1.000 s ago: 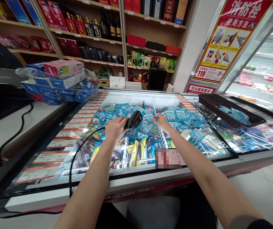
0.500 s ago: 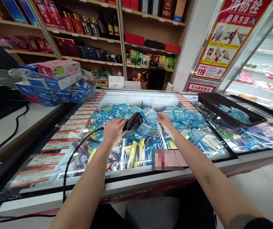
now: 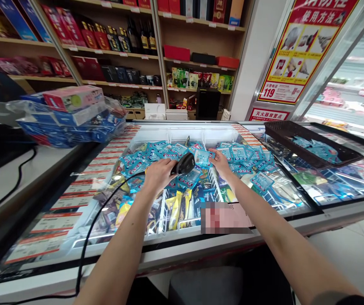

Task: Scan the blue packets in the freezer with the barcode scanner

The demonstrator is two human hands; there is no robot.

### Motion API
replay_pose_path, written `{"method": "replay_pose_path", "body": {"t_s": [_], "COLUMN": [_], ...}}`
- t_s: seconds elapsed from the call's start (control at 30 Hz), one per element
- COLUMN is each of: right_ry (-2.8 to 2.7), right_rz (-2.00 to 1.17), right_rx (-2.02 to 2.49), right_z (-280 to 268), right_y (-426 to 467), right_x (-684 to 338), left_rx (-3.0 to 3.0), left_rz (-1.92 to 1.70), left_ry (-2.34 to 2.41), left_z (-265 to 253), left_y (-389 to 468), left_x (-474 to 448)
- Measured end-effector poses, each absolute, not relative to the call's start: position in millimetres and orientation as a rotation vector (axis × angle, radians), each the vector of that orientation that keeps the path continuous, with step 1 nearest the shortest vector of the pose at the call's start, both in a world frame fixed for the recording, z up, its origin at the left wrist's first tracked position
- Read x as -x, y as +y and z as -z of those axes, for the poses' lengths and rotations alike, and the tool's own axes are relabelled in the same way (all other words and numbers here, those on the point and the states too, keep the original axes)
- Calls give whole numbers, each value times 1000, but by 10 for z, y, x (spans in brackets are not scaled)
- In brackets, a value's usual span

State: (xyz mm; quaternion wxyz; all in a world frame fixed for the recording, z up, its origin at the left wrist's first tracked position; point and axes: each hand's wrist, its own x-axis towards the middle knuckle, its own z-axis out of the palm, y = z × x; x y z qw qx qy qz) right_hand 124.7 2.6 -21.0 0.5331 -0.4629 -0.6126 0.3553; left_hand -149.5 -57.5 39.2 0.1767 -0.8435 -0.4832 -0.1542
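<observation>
Head view, centre: left hand (image 3: 160,176) grips scanner (image 3: 186,164), right hand (image 3: 221,164) pinches packet (image 3: 202,158), loose packets (image 3: 261,181) remain, some in right-side tray (image 3: 283,133).

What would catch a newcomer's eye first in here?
Probably the middle, where the left hand grips a black corded scanner and the right hand holds a blue packet just beside it. Around them, many similar blue packets are spread across the glass-topped case. After that, perhaps the big red-and-yellow poster at the upper right.
</observation>
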Motion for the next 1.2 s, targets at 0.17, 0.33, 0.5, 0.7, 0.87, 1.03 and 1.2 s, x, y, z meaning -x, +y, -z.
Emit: {"method": "replay_pose_path", "body": {"t_s": [0.17,0.33,0.5,0.7,0.87,1.03,1.2], "right_ry": [-1434,-1453,-1459,-1439,-1429,-1441,-1444], "right_rz": [-806,-796,-812,-853,-881,-847,-863], "right_rx": [1132,1108,1092,1037,1015,1022,1029], "right_z": [260,293,288,286,293,276,239], "right_y": [89,118,115,114,115,92,56], "right_x": [-1255,-1251,-1223,-1227,-1236,-1234,-1222], "left_rx": [2418,2415,2428,2417,2420,2416,2400], "left_rz": [486,488,472,442,464,459,443], "left_ry": [-1324,-1369,-1353,-1347,-1342,-1331,-1319], "left_z": [-328,-343,-341,-353,-350,-335,-336], "left_y": [-594,-634,-643,-660,-656,-648,-648], "left_x": [1513,1523,1508,1493,1486,1487,1482]}}
